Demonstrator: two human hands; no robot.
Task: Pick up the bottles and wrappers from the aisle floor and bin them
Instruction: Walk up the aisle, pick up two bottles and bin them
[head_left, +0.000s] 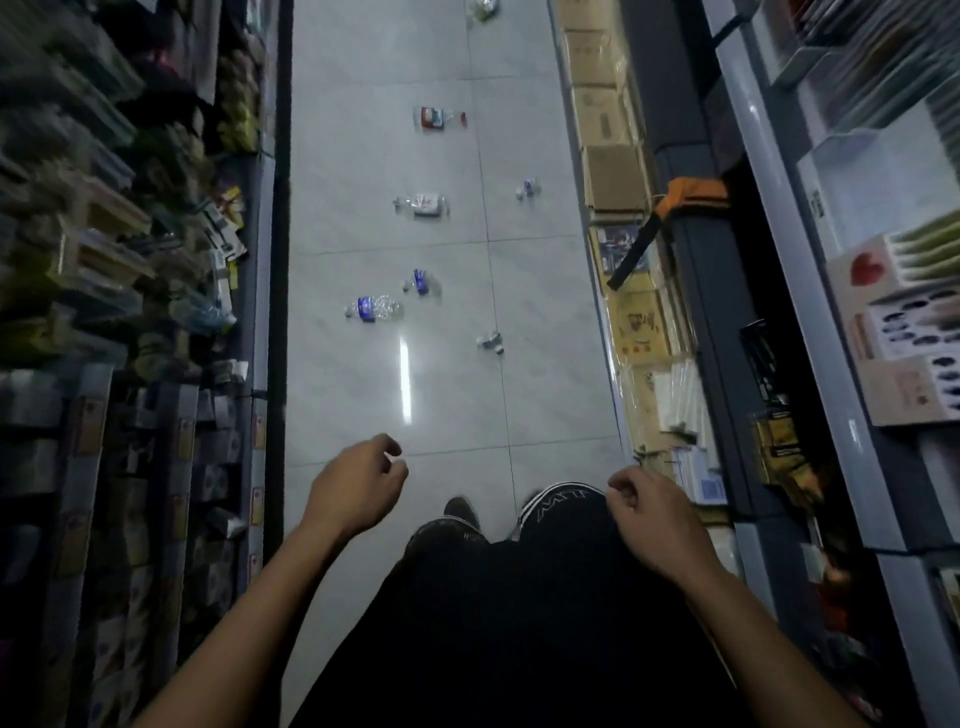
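Litter lies scattered along the grey tiled aisle floor (363, 395). Nearest is a crushed clear bottle with a blue label (374, 308), a small blue wrapper (420, 282) beside it, and a crumpled wrapper (491, 342) to the right. Farther off lie a clear bottle with a white and red label (422, 204), a small wrapper (527, 189), a red-labelled bottle (436, 118) and a greenish item (484, 9) at the far end. My left hand (358, 483) and my right hand (649, 514) hang in front of me, fingers loosely curled, holding nothing. No bin is in view.
Shelves packed with goods (130, 260) line the left side. Cardboard boxes (613, 176) and packaged stock (649, 322) sit along the right shelf base, with an orange and black tool (670, 213) sticking out. My legs and shoes (561, 504) stand at the near end.
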